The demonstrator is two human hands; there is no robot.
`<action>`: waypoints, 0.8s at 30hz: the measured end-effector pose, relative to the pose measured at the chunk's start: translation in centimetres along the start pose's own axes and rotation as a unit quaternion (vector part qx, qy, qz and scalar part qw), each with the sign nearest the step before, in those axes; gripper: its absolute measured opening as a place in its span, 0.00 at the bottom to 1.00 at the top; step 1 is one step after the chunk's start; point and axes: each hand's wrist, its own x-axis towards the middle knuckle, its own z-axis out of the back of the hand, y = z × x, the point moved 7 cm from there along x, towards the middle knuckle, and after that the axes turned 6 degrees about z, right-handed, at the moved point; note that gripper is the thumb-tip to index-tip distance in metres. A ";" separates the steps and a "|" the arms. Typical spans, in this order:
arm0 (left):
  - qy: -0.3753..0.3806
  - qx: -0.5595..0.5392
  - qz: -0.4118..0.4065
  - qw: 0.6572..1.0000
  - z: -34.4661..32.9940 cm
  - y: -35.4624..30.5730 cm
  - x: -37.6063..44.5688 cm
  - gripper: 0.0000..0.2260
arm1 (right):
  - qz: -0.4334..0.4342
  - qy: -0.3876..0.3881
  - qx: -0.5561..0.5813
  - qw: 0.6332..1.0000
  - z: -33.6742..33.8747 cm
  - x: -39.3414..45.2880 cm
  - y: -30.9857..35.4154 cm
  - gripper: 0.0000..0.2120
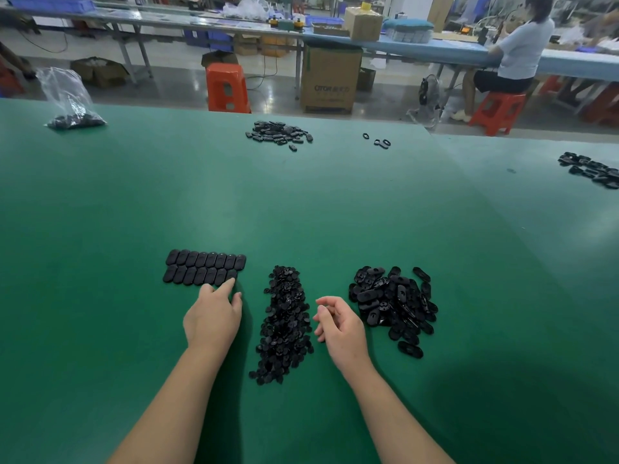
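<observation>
At 10 o'clock on the tabletop [301, 202] lay a bag [72, 102] of dark parts. Nearer, at 12 o'clock from the left grip [214, 316], the caps [205, 268] sat in two tidy rows running 9 to 3 o'clock, eight in the far row and about seven in the near one. Each cap was oblong, smooth side up, its long axis pointing roughly to 1 o'clock, with neighbours touching flank to flank. The left grip was released, its straight fingertips resting on the last cap [231, 275] at the near row's 3 o'clock end. Right of it lay a heap of small parts [284, 323]. The right grip [338, 324] hung loosely curled, with nothing visible in it. At its 2 o'clock lay the shells [392, 303]. Judging by both heaps, only a small share was finished.
</observation>
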 end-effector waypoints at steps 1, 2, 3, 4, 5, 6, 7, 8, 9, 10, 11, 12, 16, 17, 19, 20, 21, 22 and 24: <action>-0.002 -0.002 0.000 1.000 0.1 0.0 0.0 0.19 | 0.000 0.000 0.001 1.000 0.0 0.0 0.0 0.07; -0.005 -0.006 -0.001 1.000 0.2 0.0 0.0 0.18 | -0.001 0.001 0.001 1.000 0.0 0.0 0.0 0.07; -0.009 -0.011 -0.003 1.000 0.3 -0.1 -0.1 0.18 | -0.001 0.001 0.001 1.000 0.0 0.0 0.0 0.07; -0.016 -0.019 -0.009 1.000 0.5 -0.2 -0.2 0.18 | -0.001 0.001 0.000 1.000 0.0 0.0 0.1 0.07; -0.026 -0.031 -0.018 0.999 0.6 -0.4 -0.4 0.17 | -0.001 0.001 0.000 1.000 0.0 0.0 0.1 0.07; -0.035 -0.046 -0.032 0.998 0.8 -0.7 -0.6 0.17 | -0.001 0.000 -0.001 1.000 0.0 0.0 0.1 0.07; -0.043 -0.062 -0.048 0.996 0.9 -1.0 -0.9 0.16 | -0.001 -0.001 -0.001 1.000 0.0 0.0 0.1 0.07; -0.047 -0.072 -0.065 0.994 0.8 -1.5 -1.1 0.15 | -0.001 -0.002 -0.002 1.000 0.0 0.0 0.1 0.07; -0.046 -0.075 -0.084 0.993 0.7 -2.0 -1.3 0.14 | -0.001 -0.003 -0.002 1.000 0.0 0.0 0.1 0.07; -0.044 -0.073 -0.104 0.991 0.5 -2.5 -1.5 0.13 | 0.000 -0.003 -0.003 1.000 0.0 0.0 0.1 0.07; -0.042 -0.071 -0.121 0.989 0.3 -3.1 -1.8 0.13 | 0.001 -0.004 -0.004 1.000 0.0 0.0 0.1 0.07; -0.041 -0.072 -0.134 0.987 0.1 -3.6 -2.1 0.12 | 0.002 -0.004 -0.005 1.000 0.0 0.0 0.1 0.07; -0.044 -0.074 -0.145 0.986 -0.7 -4.2 -2.8 0.12 | 0.004 -0.004 -0.009 1.000 0.0 0.0 0.1 0.07; -0.048 -0.079 -0.145 0.985 -0.8 -4.1 -2.9 0.12 | 0.004 -0.003 -0.008 1.000 -0.1 0.0 0.1 0.07; -0.052 -0.093 -0.141 0.984 -0.9 -4.0 -3.0 0.11 | 0.005 -0.003 -0.009 1.000 -0.1 0.0 0.0 0.07; -0.052 -0.100 -0.136 0.984 -0.9 -3.8 -3.0 0.10 | 0.004 -0.003 -0.011 1.000 -0.1 0.0 -0.1 0.07; -0.052 -0.107 -0.133 0.984 -0.9 -3.7 -3.0 0.09 | 0.004 -0.002 -0.014 1.000 -0.1 0.0 -0.1 0.07; -0.053 -0.114 -0.131 0.983 -0.9 -3.6 -3.0 0.08 | 0.005 -0.002 -0.016 1.000 -0.2 0.0 -0.2 0.07; -0.057 -0.125 -0.130 0.982 -0.9 -3.4 -3.0 0.05 | 0.007 -0.002 -0.024 1.000 -0.2 0.0 -0.2 0.07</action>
